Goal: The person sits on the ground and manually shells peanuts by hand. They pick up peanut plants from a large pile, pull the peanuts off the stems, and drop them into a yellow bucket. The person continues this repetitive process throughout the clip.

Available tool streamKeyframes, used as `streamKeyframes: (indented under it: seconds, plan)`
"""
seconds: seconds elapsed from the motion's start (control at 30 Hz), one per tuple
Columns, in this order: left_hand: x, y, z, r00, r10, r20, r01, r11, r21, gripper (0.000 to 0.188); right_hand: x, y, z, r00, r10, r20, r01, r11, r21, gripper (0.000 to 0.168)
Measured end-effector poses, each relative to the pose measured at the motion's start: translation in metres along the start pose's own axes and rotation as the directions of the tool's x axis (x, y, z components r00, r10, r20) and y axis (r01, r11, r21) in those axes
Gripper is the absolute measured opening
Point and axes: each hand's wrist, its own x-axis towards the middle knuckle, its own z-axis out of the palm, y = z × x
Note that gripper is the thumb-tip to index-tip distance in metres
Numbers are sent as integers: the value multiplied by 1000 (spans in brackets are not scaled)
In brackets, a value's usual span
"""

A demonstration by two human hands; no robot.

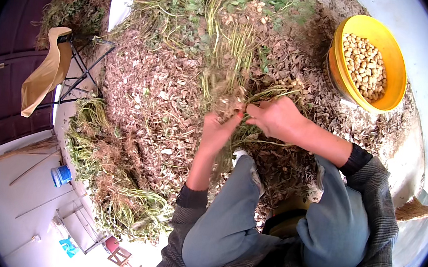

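My left hand (218, 128) is closed around a bunch of peanut plants (228, 90), its roots blurred by motion. Close beside it, the fingertips of my right hand (274, 120) pinch at the root end; what exactly they hold is too blurred to tell. Pulled peanut plants (195, 10) with pods lie beyond my hands, on a thick layer of dry leaves (152, 88). Unshelled peanuts (365, 67) partly fill a yellow bucket (396, 55) at the upper right.
A folding chair (48, 73) with tan fabric stands at the left. Stripped-looking stalks (117, 162) are heaped at the lower left, with another heap (79, 2) by the dark door (17, 34). A blue water jug (61, 176) and a straw broom (421, 210) lie farther out.
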Motion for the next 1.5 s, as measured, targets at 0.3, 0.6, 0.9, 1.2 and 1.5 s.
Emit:
streamKeyframes:
  seconds: [0.3,0.6,0.9,1.2,1.5]
  plan:
    - [-24,7,23,948,300,109,-316,827,465,10,-35,31,18,988,99,117,-50,930,-364,16]
    - [-66,27,-90,870,-21,-492,406,597,692,23,-80,93,-120,653,515,-556,-709,673,-209,30]
    - [-151,-54,-184,725,245,-643,569,313,761,35,-136,168,-143,420,715,-559,-898,417,-141,34]
    - [-261,46,-260,471,627,-621,698,165,697,17,-237,287,-125,686,656,-315,-728,625,-283,29]
    - [-360,-139,-408,510,14,-860,850,144,506,68,-204,250,-114,660,724,-200,-751,625,-214,20]
